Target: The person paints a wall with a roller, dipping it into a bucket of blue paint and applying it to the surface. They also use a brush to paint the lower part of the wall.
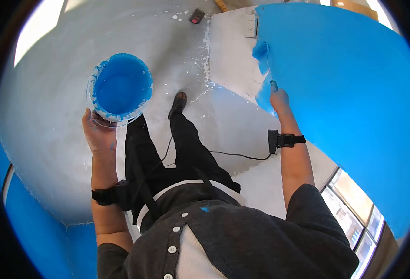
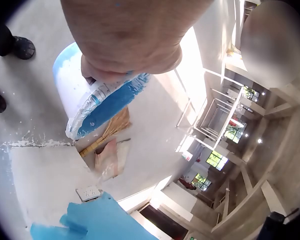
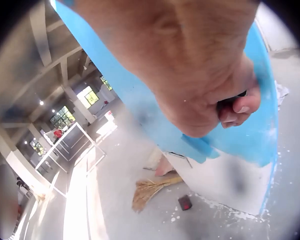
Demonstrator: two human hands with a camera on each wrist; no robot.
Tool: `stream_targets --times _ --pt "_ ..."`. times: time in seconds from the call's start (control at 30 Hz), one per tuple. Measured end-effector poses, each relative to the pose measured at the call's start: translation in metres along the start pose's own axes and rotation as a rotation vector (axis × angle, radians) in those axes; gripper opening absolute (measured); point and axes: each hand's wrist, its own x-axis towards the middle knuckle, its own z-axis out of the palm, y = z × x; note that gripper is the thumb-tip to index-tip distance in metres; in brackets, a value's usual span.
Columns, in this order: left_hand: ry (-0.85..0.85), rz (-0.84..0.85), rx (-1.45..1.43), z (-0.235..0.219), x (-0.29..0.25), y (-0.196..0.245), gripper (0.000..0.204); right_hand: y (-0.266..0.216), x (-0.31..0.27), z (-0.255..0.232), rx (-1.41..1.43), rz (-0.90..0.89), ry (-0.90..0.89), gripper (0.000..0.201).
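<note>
My left hand [image 1: 101, 136] grips the lower rim of a white bucket [image 1: 91, 93], its thumb to the side. Blue paint [image 1: 123, 88] coats the bucket's inside, and white and blue smears crust its rim. In the left wrist view the bucket [image 2: 70, 82] is tilted under the hand. My right hand [image 1: 280, 100] holds a paint roller by its dark handle [image 1: 274, 85]. The roller's blue sleeve [image 1: 261, 49] lies against the wall, at the border between fresh blue and bare white. Fingers [image 3: 242, 107] curl round the handle in the right wrist view.
A white socket plate [image 1: 250, 26] sits on the unpainted wall patch [image 1: 230, 56]. On the paint-spattered floor lie a small dark and red object [image 1: 196, 16] and a straw broom [image 3: 150, 190]. A black cable [image 1: 242, 156] runs across my front. White metal frames [image 3: 65, 150] stand farther off.
</note>
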Motion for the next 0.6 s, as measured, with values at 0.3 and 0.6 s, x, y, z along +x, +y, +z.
stream_targets --times 0.3,0.6 --pt "0.08 -0.027 -0.097 0.017 -0.004 -0.008 0.056 0.093 -0.125 0.018 0.24 0.004 -0.01 0.036" --pt "-0.023 -0.083 -0.073 0.024 -0.012 0.002 0.059 0.042 -0.205 -0.018 0.85 0.012 -0.307 0.027"
